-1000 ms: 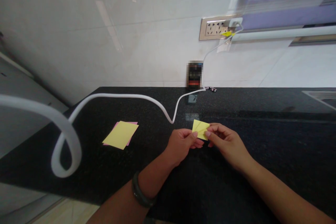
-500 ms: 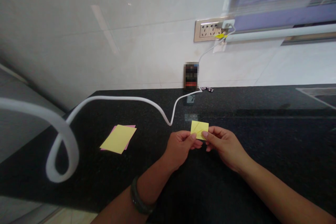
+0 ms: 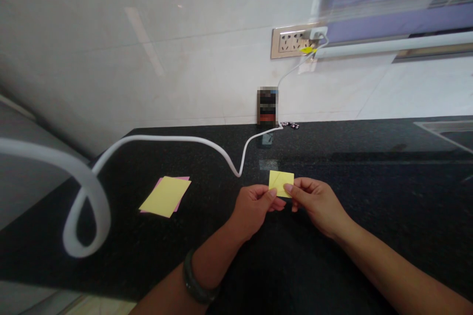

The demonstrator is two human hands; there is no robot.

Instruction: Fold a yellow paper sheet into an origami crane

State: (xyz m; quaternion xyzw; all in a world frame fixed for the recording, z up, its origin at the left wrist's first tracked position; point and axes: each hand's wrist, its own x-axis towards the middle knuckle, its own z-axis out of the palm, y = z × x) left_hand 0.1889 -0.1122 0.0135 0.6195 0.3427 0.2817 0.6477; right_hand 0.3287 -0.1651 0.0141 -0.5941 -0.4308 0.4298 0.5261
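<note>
A small square of folded yellow paper (image 3: 281,180), with slanting crease lines on its face, is held up over the dark countertop. My left hand (image 3: 255,206) pinches its lower left corner between thumb and fingers. At the lower right edge, my right hand (image 3: 317,202) grips the same paper, its thumb lying across the front. Both sets of fingertips are partly hidden behind the paper. To the left, a flat yellow sheet (image 3: 165,197) lies on top of pink paper (image 3: 184,178), whose edges stick out.
A thick white cable (image 3: 199,139) runs across the black countertop (image 3: 207,162) and loops at the left. Against the wall leans a pixelated dark device (image 3: 267,107). Above it is a socket panel (image 3: 275,44) with a plugged-in white charger (image 3: 318,33). A framed edge (image 3: 439,128) shows at right.
The view has shifted slightly. Both hands keep their hold on the yellow paper; the right fingers and thumb have moved only a little.
</note>
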